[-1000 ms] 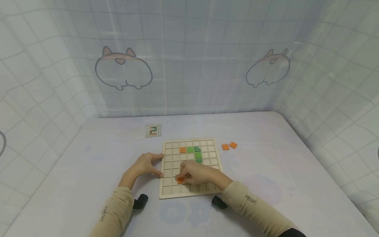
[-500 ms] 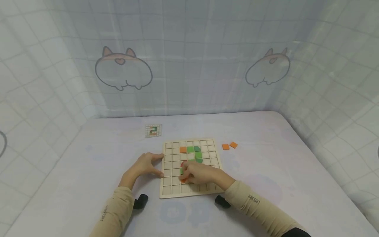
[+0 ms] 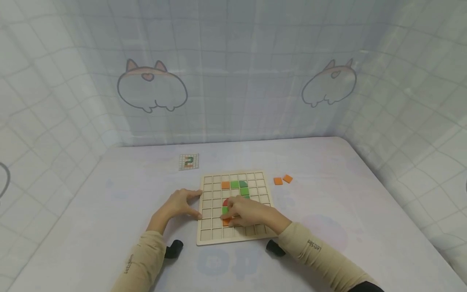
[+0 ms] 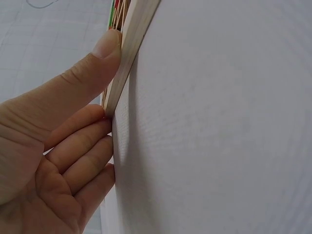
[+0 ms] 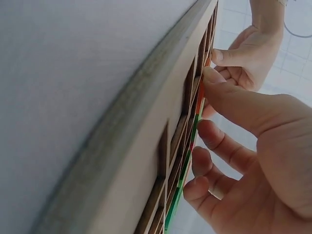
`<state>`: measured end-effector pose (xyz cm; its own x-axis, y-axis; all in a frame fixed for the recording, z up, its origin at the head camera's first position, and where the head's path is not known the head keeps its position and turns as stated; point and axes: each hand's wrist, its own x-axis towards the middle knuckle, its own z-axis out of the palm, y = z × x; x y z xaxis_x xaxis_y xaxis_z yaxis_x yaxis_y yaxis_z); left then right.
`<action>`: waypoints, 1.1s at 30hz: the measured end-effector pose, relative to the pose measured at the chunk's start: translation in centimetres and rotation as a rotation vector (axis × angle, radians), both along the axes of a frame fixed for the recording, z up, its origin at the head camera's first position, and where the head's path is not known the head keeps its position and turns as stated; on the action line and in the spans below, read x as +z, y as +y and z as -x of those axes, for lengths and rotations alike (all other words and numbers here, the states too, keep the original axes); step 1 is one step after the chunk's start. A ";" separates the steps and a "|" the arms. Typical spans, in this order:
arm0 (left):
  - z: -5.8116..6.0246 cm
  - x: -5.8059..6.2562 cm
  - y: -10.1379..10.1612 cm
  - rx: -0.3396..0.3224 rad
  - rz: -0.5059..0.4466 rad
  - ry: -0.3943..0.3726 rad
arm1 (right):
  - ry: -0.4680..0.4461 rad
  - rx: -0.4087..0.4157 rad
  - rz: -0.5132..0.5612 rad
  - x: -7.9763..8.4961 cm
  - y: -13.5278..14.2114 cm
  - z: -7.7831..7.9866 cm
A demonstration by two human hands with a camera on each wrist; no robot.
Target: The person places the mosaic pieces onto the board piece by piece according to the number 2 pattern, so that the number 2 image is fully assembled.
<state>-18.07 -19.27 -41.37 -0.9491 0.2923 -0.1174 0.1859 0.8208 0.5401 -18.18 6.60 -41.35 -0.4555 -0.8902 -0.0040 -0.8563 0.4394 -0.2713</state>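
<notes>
A wooden grid board (image 3: 206,234) lies flat on the table. My left hand (image 3: 180,203) is beside its left edge, thumb and fingers spread and touching the rim. Over the lower middle of the board, my right hand (image 3: 248,211) has thumb and index finger at an orange square tile (image 3: 226,222), which sits in a cell. Behind it are a green tile (image 3: 224,211) and a red rounded tile (image 3: 225,202), partly covered by the hand. Farther back lie an orange tile (image 3: 225,185), green tiles (image 3: 234,184) and a dark green rounded tile (image 3: 243,184).
Two loose orange tiles (image 3: 278,181) lie right of the board. A small pattern card (image 3: 188,162) showing a 2-like figure lies behind it to the left. Black objects (image 3: 174,249) show beside the wrists. A grid-printed curtain (image 3: 233,81) surrounds the table.
My right hand has moved slightly right with the orange tile, which now sits in a cell below the green tile. The red and green tiles have come into view. My left hand stays put.
</notes>
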 end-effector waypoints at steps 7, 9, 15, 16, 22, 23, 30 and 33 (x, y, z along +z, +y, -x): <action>0.0 -0.4 0.0 0.015 -0.020 -0.008 | -0.221 -0.018 0.230 -0.5 1.4 0.8; 0.0 -0.4 0.0 0.022 -0.017 -0.011 | -0.248 -0.047 0.308 -0.4 2.4 1.5; 0.0 -0.2 -0.1 0.022 -0.009 -0.005 | -0.230 -0.210 0.496 0.4 6.8 4.0; 0.0 -0.2 -0.1 0.019 -0.009 -0.003 | -0.209 -0.254 0.513 0.4 7.6 4.3; 0.1 -0.2 -0.1 0.007 -0.002 0.000 | -0.038 -0.562 0.416 0.1 12.6 6.1; 0.1 -0.2 -0.1 0.006 -0.002 0.000 | -0.025 -0.600 0.377 -0.1 13.3 6.4; 0.0 0.0 -0.1 0.008 -0.002 -0.003 | -0.077 -0.712 0.173 -0.8 15.5 7.4; 0.0 0.1 0.0 0.008 -0.002 -0.005 | -0.090 -0.701 0.179 -0.8 15.6 7.5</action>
